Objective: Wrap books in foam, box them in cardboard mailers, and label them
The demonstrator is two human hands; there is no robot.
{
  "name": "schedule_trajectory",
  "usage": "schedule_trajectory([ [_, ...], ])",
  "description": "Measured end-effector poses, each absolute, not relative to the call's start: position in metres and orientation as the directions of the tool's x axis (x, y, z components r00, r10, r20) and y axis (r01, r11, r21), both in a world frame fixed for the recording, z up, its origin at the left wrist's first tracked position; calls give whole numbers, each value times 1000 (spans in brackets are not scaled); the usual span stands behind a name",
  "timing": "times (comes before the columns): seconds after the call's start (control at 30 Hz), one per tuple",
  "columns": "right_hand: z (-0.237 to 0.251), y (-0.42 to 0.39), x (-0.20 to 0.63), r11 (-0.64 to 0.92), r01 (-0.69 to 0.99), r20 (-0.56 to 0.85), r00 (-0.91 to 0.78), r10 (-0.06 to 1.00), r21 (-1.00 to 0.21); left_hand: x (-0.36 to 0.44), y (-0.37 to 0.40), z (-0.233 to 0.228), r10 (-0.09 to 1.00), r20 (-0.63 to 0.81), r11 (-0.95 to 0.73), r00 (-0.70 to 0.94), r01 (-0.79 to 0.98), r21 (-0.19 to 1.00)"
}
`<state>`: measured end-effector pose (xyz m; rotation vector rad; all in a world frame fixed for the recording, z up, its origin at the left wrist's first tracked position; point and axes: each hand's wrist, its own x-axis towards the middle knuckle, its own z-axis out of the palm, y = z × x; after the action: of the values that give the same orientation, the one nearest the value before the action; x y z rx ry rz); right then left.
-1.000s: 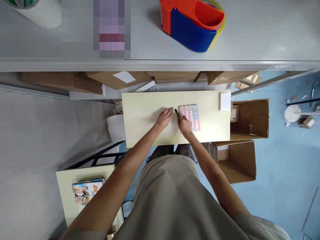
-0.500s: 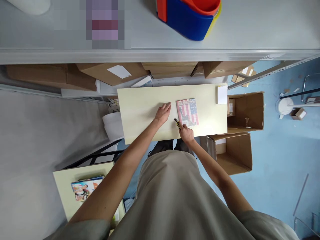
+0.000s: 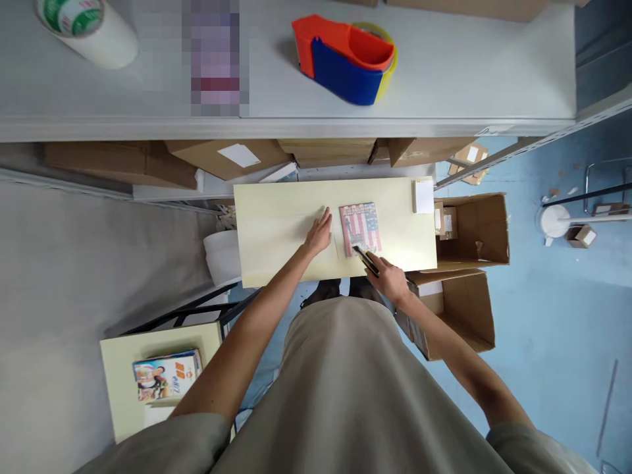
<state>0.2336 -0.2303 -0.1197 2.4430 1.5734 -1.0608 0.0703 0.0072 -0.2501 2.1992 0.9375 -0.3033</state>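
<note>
A thin book [image 3: 361, 227] with a flag design in red, white and blue lies on the pale yellow tabletop [image 3: 281, 217]. To its left, my left hand [image 3: 319, 234] rests on the table with fingers stretched out, apart from the book. My right hand [image 3: 390, 280] is at the table's front edge, closed round a box cutter [image 3: 366, 260] with dark and yellow parts. The cutter's tip points up and left, over the book's lower edge; whether it touches the cover I cannot tell.
A white pad [image 3: 423, 197] lies at the table's back right. Open cardboard boxes [image 3: 481, 230] stand on the right. On the shelf above sit a red and blue tape dispenser [image 3: 345, 62] and a tape roll [image 3: 106, 39]. Magazines [image 3: 165, 376] lie on a side table.
My right hand has drawn back toward the front right with the box cutter, whose tip now overlaps the book's lower part. My left hand stays left of the book; the camera view has shifted.
</note>
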Motion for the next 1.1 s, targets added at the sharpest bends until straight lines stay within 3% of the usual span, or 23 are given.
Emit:
schedule_trajectory([
  [0.1, -90, -214, 285, -475, 705, -335, 341, 878, -527, 80, -3, -218, 576, -429, -395, 696, 696, 599],
  [0.2, -60, -180, 342, -376, 671, -91, 420, 903, -639, 103, -10, -168, 637, -247, -392, 731, 582, 712],
  [0.3, -28, -126, 397, -246, 766, 165, 415, 895, -594, 143, -4, -106, 688, 32, -453, 725, 394, 799],
  [0.37, -7, -82, 429, -182, 837, 259, 355, 898, -516, 174, 8, -64, 696, 207, -514, 688, 275, 812],
  [0.47, 13, -15, 466, -140, 910, 288, 266, 920, -390, 218, 34, -13, 668, 390, -607, 634, 161, 779],
  [0.57, 11, 38, 488, -148, 940, 224, 223, 949, -307, 246, 55, 12, 645, 457, -655, 612, 135, 743],
  [0.77, -13, 85, 505, -135, 953, 198, 193, 961, -273, 252, 63, 5, 690, 417, -628, 591, 205, 751],
  [0.93, 3, 49, 486, -80, 983, 284, 126, 951, -168, 212, 50, -58, 793, 267, -472, 547, 277, 837],
  [1.03, -13, -6, 461, -56, 940, 424, 204, 882, -335, 162, 23, -124, 894, 3, -224, 449, 441, 869],
  [1.1, -53, -50, 441, -27, 877, 335, 211, 918, -480, 128, -6, -167, 920, -239, 15, 310, 583, 813],
])
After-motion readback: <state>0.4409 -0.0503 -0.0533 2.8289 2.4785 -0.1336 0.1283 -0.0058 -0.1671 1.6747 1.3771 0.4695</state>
